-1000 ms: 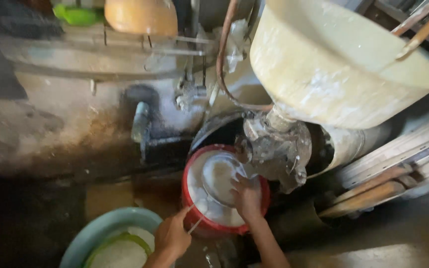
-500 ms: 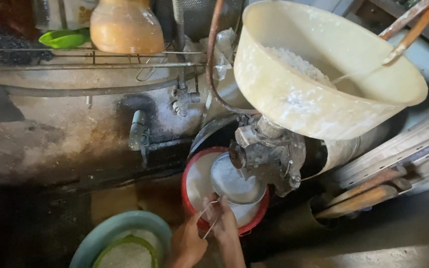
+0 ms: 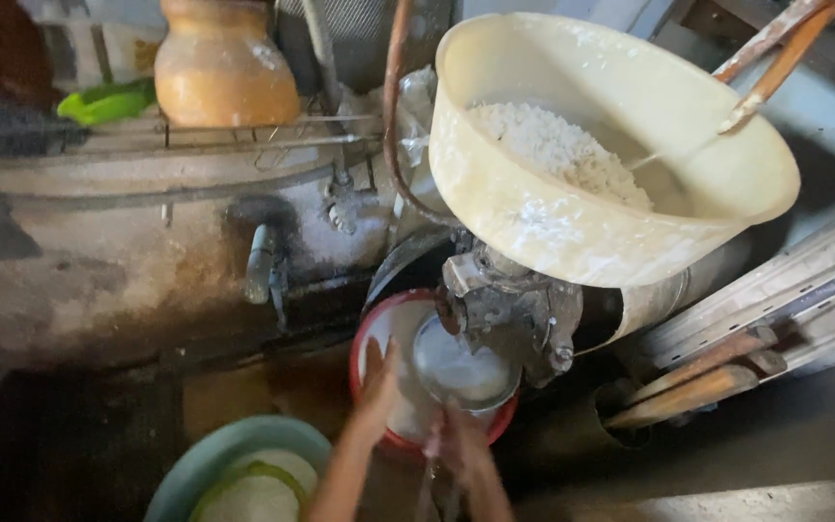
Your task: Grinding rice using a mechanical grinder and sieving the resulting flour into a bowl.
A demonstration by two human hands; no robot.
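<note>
While blurred (grips unreadable), both hands [image 3: 379, 391] at red bowl [image 3: 379, 333] under grinder [image 3: 509, 309].

Above the red plastic basin [image 3: 379, 333] we see little room: the grey metal grinder head [image 3: 514, 309] and the wide cream plastic hopper [image 3: 611, 222] overhang it. Open floor lies left, beside the teal bowl [image 3: 215, 454].

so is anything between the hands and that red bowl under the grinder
Nothing visible. The left hand already reaches over the red bowl, and the right hand is at its near rim; the grinder overhangs only the far side.
</note>
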